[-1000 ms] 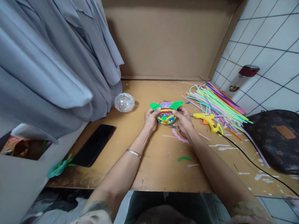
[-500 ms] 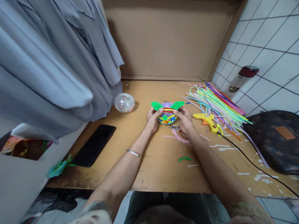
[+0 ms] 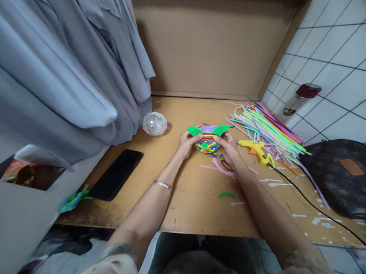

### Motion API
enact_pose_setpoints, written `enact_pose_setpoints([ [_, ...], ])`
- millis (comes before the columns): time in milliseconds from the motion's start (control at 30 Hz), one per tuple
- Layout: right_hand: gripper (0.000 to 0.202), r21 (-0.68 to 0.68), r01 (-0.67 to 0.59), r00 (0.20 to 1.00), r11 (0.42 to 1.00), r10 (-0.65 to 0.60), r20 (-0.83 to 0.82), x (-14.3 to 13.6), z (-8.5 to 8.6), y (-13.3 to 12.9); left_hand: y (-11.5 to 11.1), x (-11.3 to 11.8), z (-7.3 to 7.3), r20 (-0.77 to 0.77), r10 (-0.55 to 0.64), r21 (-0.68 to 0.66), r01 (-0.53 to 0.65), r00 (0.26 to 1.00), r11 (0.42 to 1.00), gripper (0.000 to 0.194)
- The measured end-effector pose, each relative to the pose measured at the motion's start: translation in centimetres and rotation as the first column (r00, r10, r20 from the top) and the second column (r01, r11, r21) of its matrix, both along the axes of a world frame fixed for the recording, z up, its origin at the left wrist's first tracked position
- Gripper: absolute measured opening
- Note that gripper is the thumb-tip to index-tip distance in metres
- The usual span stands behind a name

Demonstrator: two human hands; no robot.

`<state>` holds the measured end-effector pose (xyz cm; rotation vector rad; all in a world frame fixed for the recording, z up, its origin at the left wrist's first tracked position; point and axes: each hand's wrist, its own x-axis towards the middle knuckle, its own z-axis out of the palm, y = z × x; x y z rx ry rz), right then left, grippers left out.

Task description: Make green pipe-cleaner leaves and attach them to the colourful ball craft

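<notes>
Between my two hands is a round, colourful pipe-cleaner craft (image 3: 207, 143) with two green leaf-shaped pieces on top, a red and yellow band and a clear-looking body. My left hand (image 3: 188, 143) is closed on its left side, the thumb near the left green leaf (image 3: 194, 131). On the opposite side my right hand (image 3: 227, 145) grips it, thumb below the right green leaf (image 3: 220, 130). Just under the right hand lie scissors (image 3: 226, 165), partly hidden, and a curled pink strip (image 3: 217, 166). A yellow glue gun (image 3: 256, 150) rests right of that hand.
A clear ball (image 3: 154, 123) and a black phone (image 3: 116, 175) lie left. Pipe cleaners (image 3: 269, 125) are heaped at the back right, beside a brown bag (image 3: 342, 178) and a red-lidded bottle (image 3: 298, 102). The glue gun's cord (image 3: 308, 207) crosses the right side. Grey cloth (image 3: 82, 66) hangs left.
The view has shifted slightly, so most things sit a little further right. Both hands keep their hold on the craft, which looks almost unchanged in pose.
</notes>
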<state>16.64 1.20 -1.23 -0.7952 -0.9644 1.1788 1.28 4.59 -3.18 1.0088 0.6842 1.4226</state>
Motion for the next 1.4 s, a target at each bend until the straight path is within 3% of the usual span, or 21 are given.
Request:
enact_pose_setpoints([
  [333,0.054,-0.002,0.035,0.999,0.999,-0.035,-0.017,-0.1,-0.8,0.6,0.2,0.0,-0.5,-0.005,-0.007,-0.002,0.007,1.000,1.000,0.047],
  [733,0.037,0.006,-0.036,0.996,0.999,0.036,-0.085,-0.4,-0.5,0.4,0.1,0.6,-0.5,0.036,-0.009,0.011,0.009,0.999,1.000,0.048],
  [1133,0.049,0.000,0.009,0.996,1.000,-0.009,-0.093,-0.7,-0.5,0.4,-0.3,1.0,-0.4,0.079,-0.047,0.026,0.045,0.996,0.999,0.049],
  [1400,0.054,0.020,-0.103,0.994,0.994,0.104,-0.027,0.4,-0.2,0.3,-0.4,0.1,-0.1,0.043,-0.161,0.040,0.159,0.986,0.986,0.069],
])
